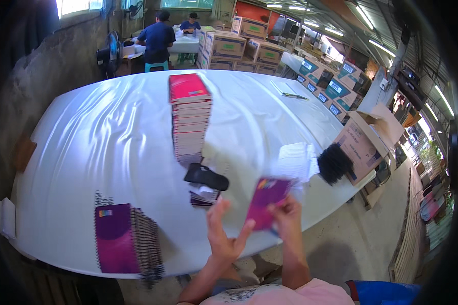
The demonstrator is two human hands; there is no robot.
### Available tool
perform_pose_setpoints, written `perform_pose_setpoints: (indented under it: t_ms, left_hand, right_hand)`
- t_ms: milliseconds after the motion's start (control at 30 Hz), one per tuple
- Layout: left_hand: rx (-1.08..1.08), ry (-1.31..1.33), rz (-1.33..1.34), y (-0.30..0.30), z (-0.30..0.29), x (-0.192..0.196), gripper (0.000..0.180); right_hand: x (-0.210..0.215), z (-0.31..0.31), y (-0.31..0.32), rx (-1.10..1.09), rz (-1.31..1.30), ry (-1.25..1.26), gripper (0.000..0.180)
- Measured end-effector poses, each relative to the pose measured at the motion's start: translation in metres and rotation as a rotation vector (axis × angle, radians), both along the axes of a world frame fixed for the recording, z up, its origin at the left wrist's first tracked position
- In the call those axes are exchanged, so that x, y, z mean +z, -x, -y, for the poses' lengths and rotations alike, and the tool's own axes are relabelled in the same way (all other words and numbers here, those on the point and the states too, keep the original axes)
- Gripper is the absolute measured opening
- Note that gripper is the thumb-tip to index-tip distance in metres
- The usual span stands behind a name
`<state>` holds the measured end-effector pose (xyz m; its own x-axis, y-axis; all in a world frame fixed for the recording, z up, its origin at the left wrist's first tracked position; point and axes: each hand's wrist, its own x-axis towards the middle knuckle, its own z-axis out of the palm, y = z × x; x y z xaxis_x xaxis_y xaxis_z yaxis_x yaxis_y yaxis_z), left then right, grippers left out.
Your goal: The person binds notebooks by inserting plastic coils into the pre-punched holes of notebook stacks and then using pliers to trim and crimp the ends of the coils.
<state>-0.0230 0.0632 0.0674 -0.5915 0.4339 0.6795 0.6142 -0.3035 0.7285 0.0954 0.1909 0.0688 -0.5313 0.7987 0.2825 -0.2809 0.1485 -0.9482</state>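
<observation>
My right hand (288, 216) grips a purple notebook (269, 199) by its right side, thumb on the cover, above the near edge of the table. To its left, my left hand (224, 235) is open, fingers spread, with the thumb close to the notebook's lower left corner; whether they touch I cannot tell. Just beyond the left hand, a black object (207, 177) of unclear kind lies on a small pile of papers and dark booklets (203, 198). At the near left is a stack of purple spiral notebooks (118, 239) with black coils.
A tall stack of red-covered notebooks (189, 89) stands mid-table. White sheets (293, 160), a black bristly bundle (334, 163) and an open cardboard box (359, 145) are at the right. Boxes (226, 46) are piled behind; two people (158, 38) sit beyond the white-covered table (112, 117).
</observation>
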Motion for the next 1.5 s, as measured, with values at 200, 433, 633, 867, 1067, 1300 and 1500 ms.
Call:
perform_pose_setpoints:
  t_ms: [200,433,633,867,1067,1300,1500]
  left_hand:
    - [0.444,0.440,0.261,0.072,-0.014,-0.036,0.074]
    - [0.213,0.168,0.509,0.108,-0.037,-0.049,0.075]
    - [0.107,0.136,0.618,0.133,-0.050,-0.045,0.045]
    - [0.000,-0.375,0.918,0.115,-0.059,-0.043,0.020]
    - [-0.243,-0.663,1.196,0.122,-0.044,-0.044,0.017]
    - [-0.177,-0.605,1.184,0.110,-0.053,-0.049,0.013]
    - [-0.195,-0.289,1.001,0.105,-0.056,-0.052,0.012]
  right_hand:
    - [-0.012,-0.067,0.094,0.180,-0.191,0.768,0.021]
    - [-0.040,-0.082,0.123,0.252,0.159,0.797,0.029]
    - [-0.039,-0.070,0.145,0.315,0.351,0.792,0.029]
    - [-0.038,-0.080,0.141,0.260,0.389,0.686,0.027]
    - [-0.028,-0.063,0.145,0.429,0.394,0.832,0.029]
    - [-0.038,-0.053,0.143,0.135,0.374,0.465,0.043]
    - [-0.024,-0.050,0.138,0.329,0.024,0.711,0.025]
